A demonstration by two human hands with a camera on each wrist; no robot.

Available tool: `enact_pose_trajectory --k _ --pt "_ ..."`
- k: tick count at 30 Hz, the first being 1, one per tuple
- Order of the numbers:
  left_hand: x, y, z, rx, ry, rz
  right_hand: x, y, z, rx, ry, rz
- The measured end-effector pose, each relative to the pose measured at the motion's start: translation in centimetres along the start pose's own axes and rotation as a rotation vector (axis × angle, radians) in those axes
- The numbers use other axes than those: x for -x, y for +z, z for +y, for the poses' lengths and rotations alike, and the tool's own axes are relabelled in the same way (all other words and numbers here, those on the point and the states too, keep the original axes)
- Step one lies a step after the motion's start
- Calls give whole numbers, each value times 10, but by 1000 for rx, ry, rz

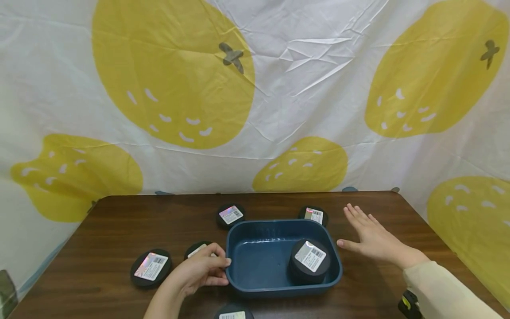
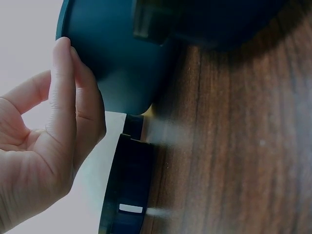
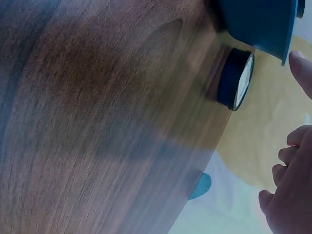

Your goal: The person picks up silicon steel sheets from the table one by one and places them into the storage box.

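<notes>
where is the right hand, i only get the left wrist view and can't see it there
Observer: The right hand is beside the right end of the blue tray, fingers extended, holding nothing.
Operator: ok, anything inside the tray
Observer: Yes, a thick black disc sits toward its right end, label up.
Operator: and by the far right corner
Observer: A second black disc lies outside there, partly hidden by the tray in the head view.
</notes>
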State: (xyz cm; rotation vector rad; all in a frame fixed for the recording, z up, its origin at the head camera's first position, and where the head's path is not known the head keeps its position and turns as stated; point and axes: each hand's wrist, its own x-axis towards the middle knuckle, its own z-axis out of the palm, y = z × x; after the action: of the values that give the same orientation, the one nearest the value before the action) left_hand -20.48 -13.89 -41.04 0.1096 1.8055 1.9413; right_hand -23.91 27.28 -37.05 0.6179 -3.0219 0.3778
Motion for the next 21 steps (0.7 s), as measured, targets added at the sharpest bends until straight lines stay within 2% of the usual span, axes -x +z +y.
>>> enact_pose_trajectory --k 8,21 --pt "0 0 1 3 -1 -5 -8 3 1 39 2 9" --pt "0 -1 0 3 3 -13 -12 6 2 41 13 11"
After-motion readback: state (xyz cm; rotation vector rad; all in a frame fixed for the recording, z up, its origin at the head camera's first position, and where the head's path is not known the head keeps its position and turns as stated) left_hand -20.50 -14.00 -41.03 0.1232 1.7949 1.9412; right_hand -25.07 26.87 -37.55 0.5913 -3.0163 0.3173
